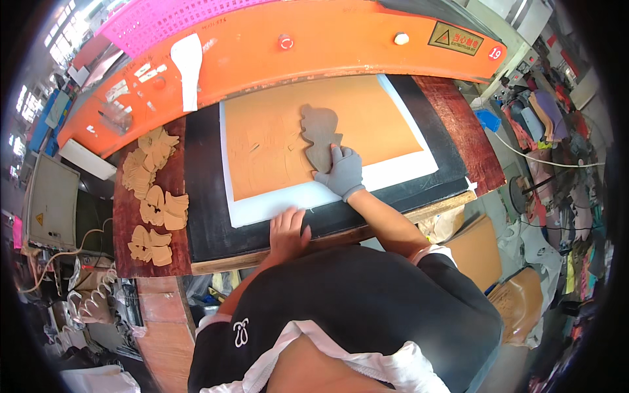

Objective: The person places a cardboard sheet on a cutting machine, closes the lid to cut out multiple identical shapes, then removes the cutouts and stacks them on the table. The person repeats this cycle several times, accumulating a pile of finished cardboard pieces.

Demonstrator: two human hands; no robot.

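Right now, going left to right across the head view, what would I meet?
Grey metal cabinet, tan cut pieces, bare left hand, gloved right hand, white knob, blue object.

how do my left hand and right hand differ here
The left hand is bare; the right hand wears a grey glove. The left hand lies at the near edge of the white sheet, while the right hand grips the lower end of the grey shape. Both reach in from the near side of the table.
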